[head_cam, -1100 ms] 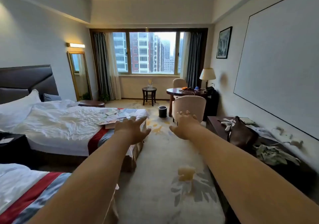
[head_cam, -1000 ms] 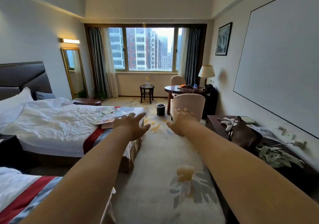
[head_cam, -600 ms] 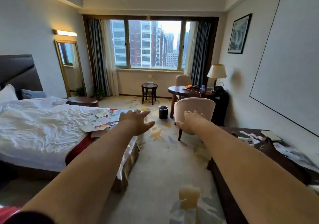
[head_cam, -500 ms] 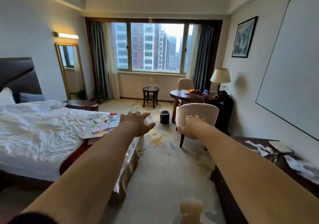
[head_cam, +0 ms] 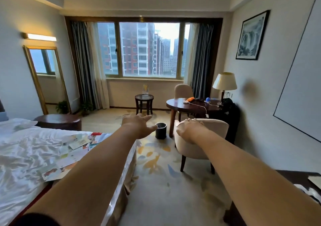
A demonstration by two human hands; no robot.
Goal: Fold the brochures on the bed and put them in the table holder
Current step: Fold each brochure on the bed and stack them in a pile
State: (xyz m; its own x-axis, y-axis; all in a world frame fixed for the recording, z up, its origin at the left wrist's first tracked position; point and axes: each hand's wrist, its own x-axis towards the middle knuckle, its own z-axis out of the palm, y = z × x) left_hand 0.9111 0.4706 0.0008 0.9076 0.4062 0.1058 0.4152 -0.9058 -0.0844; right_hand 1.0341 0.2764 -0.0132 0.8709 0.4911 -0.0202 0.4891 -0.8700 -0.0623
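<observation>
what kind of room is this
Most likely a hotel room. A made-up bed with a red runner stands left, a round table with padded chairs sits by a wide window, and a small waste bin stands on patterned carpet.

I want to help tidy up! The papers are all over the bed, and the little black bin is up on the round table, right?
Not quite. The head view shows the black bin standing on the carpet beside the round table, not on it. The papers are indeed spread over the bed.
</observation>
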